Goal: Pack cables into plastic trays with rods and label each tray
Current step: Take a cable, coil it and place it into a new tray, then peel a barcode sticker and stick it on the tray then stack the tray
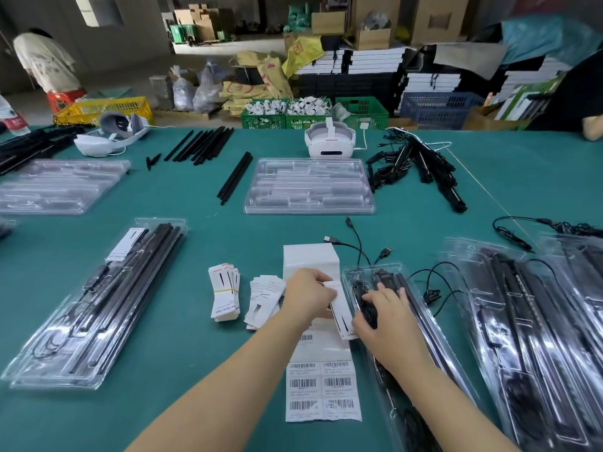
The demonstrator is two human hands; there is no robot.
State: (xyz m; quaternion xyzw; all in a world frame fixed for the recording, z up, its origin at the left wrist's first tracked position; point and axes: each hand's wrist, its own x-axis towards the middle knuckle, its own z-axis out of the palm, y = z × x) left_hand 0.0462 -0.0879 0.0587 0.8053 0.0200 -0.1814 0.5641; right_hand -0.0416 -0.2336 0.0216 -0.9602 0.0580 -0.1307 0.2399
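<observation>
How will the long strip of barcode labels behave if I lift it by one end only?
The strip of barcode labels is thin paper lying flat on the green table, so it will probably sag and bend. It looks very light, so a draft could move it. Its torn lower edge suggests that it tears easily.

A warehouse packing floor: stacked cardboard boxes [372, 14] and plastic crates [360, 113] fill the frame's top, behind a green worktable [195, 230].

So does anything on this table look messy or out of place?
Mostly the cables of the tray under the right hand: their plug ends trail out over the tray's far edge onto the cloth, not tucked in.
</observation>
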